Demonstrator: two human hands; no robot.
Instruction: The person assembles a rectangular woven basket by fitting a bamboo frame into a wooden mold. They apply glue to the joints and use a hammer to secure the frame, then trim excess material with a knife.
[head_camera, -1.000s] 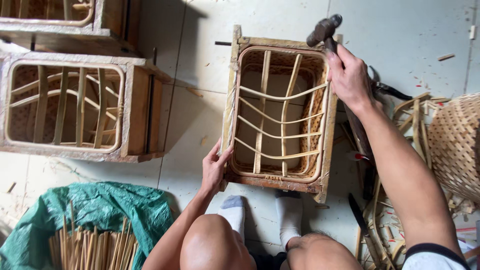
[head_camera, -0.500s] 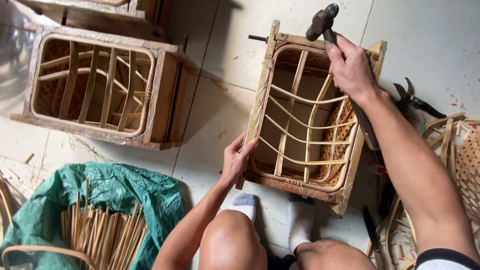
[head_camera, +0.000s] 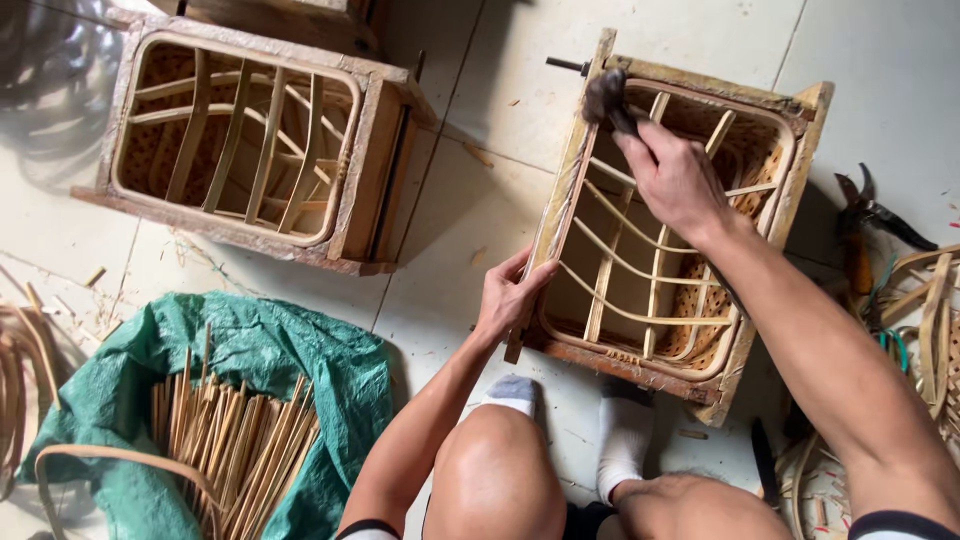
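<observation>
A wooden box frame with a rattan basket woven inside (head_camera: 770, 170) stands on the tiled floor in front of my knees. My left hand (head_camera: 510, 296) grips its near left edge. My right hand (head_camera: 672, 180) is closed on a hammer (head_camera: 607, 97), whose dark head rests against the frame's upper left rim. Curved cane ribs cross the basket's open mouth under my right wrist.
A second wooden frame with a basket (head_camera: 240, 140) lies at upper left. A green tarp (head_camera: 250, 350) holding a bundle of cane sticks (head_camera: 235, 445) sits at lower left. Pruning shears (head_camera: 862, 225) and loose rattan hoops (head_camera: 920, 310) lie at right.
The hammer has come down from above the frame's top right to its upper left rim. The view has shifted, so the frame sits further right. My left hand stays on the frame's edge.
</observation>
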